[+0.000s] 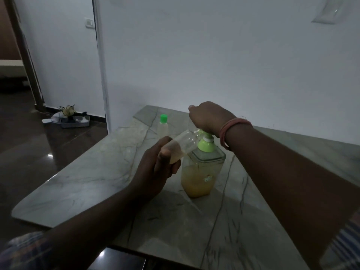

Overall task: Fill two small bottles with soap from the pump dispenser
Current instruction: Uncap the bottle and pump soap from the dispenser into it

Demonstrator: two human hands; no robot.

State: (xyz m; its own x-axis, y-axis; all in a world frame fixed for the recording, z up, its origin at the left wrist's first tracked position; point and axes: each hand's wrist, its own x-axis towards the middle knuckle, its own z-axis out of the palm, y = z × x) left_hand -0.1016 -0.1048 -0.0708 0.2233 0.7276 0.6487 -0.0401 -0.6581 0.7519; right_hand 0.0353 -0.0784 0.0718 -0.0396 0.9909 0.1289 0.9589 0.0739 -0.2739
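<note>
A clear pump dispenser [200, 172] with a green collar and yellow-orange soap in its lower half stands in the middle of the marble table [87, 182]. My right hand [209, 116] presses down on the green pump head, fingers curled over it. My left hand [155, 172] grips a small clear bottle [183, 143], uncapped and tilted, its mouth up against the pump spout. A second small bottle [163, 125] with a green cap stands upright behind, toward the wall.
The table's left edge drops to a dark glossy floor [39, 149]. A white wall runs close behind the table. On the floor by the doorway sits a grey tray [75, 121] with small items.
</note>
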